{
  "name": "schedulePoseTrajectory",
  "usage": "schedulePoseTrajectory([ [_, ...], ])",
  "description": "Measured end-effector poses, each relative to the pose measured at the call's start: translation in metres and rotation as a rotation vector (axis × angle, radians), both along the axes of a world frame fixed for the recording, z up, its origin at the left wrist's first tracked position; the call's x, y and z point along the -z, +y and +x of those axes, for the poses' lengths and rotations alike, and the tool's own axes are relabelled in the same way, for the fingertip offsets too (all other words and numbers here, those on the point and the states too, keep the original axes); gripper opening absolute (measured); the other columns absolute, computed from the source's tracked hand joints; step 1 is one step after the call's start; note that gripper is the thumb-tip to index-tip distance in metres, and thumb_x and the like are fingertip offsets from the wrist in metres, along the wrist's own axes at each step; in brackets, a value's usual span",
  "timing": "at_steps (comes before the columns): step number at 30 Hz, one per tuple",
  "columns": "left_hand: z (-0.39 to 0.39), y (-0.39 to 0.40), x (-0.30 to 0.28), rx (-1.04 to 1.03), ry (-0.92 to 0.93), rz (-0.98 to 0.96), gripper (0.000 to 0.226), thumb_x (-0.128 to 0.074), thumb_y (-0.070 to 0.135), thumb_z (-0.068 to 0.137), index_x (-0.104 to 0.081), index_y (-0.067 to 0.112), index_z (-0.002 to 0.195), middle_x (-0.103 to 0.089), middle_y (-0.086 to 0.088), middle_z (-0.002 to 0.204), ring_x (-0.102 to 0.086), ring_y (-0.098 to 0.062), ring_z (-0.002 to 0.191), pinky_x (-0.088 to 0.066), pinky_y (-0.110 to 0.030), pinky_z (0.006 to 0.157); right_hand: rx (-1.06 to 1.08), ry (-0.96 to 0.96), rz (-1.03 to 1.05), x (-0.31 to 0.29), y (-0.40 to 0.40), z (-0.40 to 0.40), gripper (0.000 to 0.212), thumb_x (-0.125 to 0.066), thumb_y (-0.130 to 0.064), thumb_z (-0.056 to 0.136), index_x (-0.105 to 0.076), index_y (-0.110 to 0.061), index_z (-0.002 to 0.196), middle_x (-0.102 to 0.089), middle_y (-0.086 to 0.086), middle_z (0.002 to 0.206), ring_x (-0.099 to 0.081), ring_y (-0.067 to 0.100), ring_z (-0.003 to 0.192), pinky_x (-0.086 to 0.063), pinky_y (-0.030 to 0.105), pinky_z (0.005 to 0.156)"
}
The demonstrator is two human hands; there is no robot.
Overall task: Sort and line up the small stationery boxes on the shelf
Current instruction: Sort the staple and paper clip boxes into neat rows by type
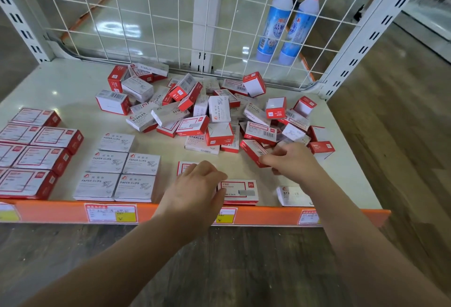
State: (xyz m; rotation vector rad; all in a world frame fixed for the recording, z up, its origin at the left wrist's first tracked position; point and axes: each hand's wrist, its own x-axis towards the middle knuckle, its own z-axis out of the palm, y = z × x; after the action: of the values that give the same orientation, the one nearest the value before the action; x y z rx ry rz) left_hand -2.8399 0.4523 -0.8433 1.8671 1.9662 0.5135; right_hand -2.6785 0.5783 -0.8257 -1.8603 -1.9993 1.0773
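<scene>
- Head view shows your right hand pinching a red box by its end at the near edge of the loose pile, while your left hand rests, fingers curled, over the red-framed boxes at the shelf front.
- Lift that box straight out toward 6 o'clock (its neighbours lean on each other and, I judge, slide easily), turn it label-up, and set it touching the framed box, edges flush with the orange lip.
- Use the left hand as a stop, so the row stays square.
- Match by face: grey paper clip boxes sit at 9 o'clock of your left hand, big red boxes farther that way, one grey box at 3 o'clock.
- Expect light, sharp-cornered, glossy cardboard on a smooth pale shelf; it probably skids when nudged.
</scene>
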Motion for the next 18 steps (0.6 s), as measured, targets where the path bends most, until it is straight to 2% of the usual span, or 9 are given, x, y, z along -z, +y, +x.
schedulePoseTrajectory([
  [1,0.0,0.0,0.0,-0.018,-0.009,0.005,0.037,-0.04,0.038,0.096,-0.044,0.03,0.132,-0.042,0.013,0.131,-0.036,-0.006,0.12,-0.04,-0.022,0.096,-0.019,0.001,0.014,-0.003,-0.003,0.002,0.023,-0.068,-0.025,0.079,-0.064,-0.014,0.099,-0.065,-0.005,0.092,-0.061,0.012,0.085,-0.054,0.036,0.081],
  [4,-0.003,0.0,-0.002,-0.082,-0.028,0.008,0.037,-0.042,0.036,0.095,-0.046,0.03,0.131,-0.045,0.012,0.131,-0.038,-0.009,0.12,-0.042,-0.025,0.094,-0.114,-0.032,0.121,-0.009,-0.015,0.002,0.029,-0.068,-0.028,0.082,-0.066,-0.016,0.108,-0.061,-0.012,0.093,-0.057,0.003,0.075,-0.05,0.02,0.066],
  [6,-0.005,0.002,-0.004,-0.139,-0.059,0.017,0.035,-0.043,0.034,0.095,-0.05,0.027,0.128,-0.049,0.01,0.128,-0.042,-0.01,0.116,-0.044,-0.026,0.092,-0.165,-0.035,0.195,-0.014,-0.023,-0.001,0.029,-0.069,-0.03,0.081,-0.066,-0.017,0.107,-0.065,-0.011,0.098,-0.056,-0.001,0.074,-0.046,0.014,0.063],
  [8,-0.007,0.004,-0.008,-0.209,-0.145,0.036,0.033,-0.045,0.032,0.095,-0.054,0.023,0.124,-0.054,0.007,0.123,-0.049,-0.01,0.107,-0.047,-0.022,0.08,-0.23,-0.021,0.239,-0.02,-0.031,-0.005,0.025,-0.07,-0.029,0.08,-0.066,-0.02,0.103,-0.067,-0.01,0.102,-0.059,0.0,0.079,-0.05,0.015,0.065],
  [10,-0.008,0.007,-0.012,-0.286,-0.256,0.033,0.031,-0.046,0.03,0.095,-0.056,0.021,0.123,-0.058,0.006,0.116,-0.052,-0.007,0.093,-0.044,-0.016,0.069,-0.288,-0.012,0.262,-0.024,-0.039,-0.009,0.022,-0.069,-0.027,0.081,-0.064,-0.022,0.101,-0.065,-0.013,0.098,-0.058,-0.001,0.079,-0.051,0.016,0.067],
  [14,-0.01,0.01,-0.013,-0.356,-0.379,-0.012,0.033,-0.044,0.03,0.096,-0.055,0.019,0.125,-0.064,0.003,0.112,-0.055,-0.007,0.082,-0.046,-0.019,0.066,-0.335,0.0,0.31,-0.028,-0.049,-0.015,0.029,-0.069,-0.026,0.08,-0.063,-0.021,0.108,-0.05,-0.021,0.084,-0.055,0.004,0.082,-0.052,0.025,0.076],
  [18,-0.01,0.01,-0.017,-0.371,-0.461,-0.029,0.028,-0.044,0.028,0.097,-0.06,0.017,0.117,-0.063,0.009,0.091,-0.054,-0.003,0.061,-0.036,-0.006,0.04,-0.381,0.008,0.324,-0.026,-0.055,-0.018,0.039,-0.069,-0.024,0.08,-0.059,-0.02,0.117,-0.043,-0.02,0.088,-0.051,0.006,0.087,-0.05,0.027,0.083],
])
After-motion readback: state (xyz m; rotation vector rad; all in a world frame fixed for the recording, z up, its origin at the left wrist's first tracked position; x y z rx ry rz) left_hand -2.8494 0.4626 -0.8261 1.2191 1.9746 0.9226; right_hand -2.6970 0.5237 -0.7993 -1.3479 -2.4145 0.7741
